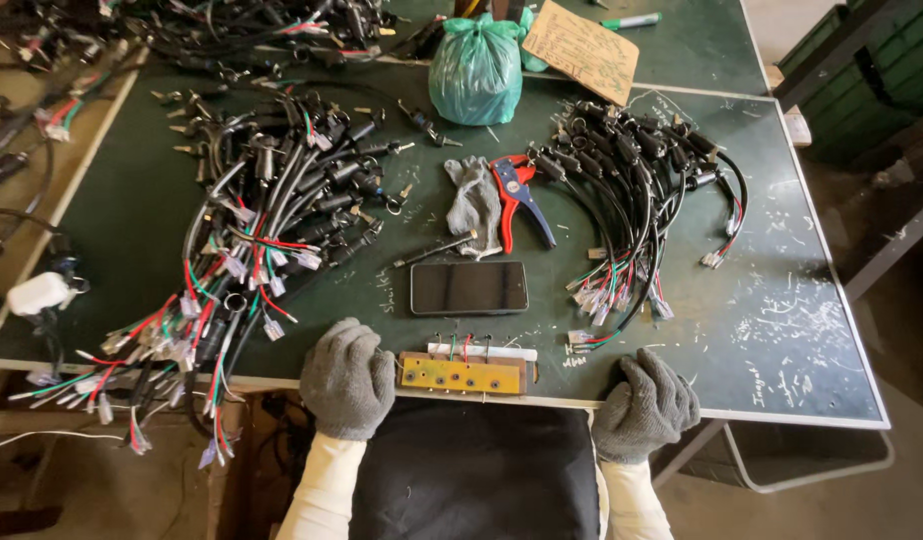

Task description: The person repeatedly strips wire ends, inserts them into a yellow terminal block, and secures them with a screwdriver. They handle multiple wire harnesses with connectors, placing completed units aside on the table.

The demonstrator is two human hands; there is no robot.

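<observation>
My left hand (348, 380) in a grey knit glove rests as a closed fist on the near edge of the dark green table (772, 300). My right hand (645, 405), gloved the same, is curled over that edge further right. Neither holds anything. Between them lies a yellow-brown strip board (464, 373) with short coloured wires stuck in it. Behind the board lies a black phone (470, 288), screen dark. A large heap of black cables with coloured wire ends (262, 210) spreads to the left. A smaller bundle of such cables (637, 195) lies to the right.
A red and blue wire stripper (520, 195) lies beside a spare grey glove (474, 200) and a black pen (434, 250). A tied green plastic bag (476, 70) and a piece of brown cardboard (581, 50) sit at the back. A black cushion (472, 470) lies below the table edge.
</observation>
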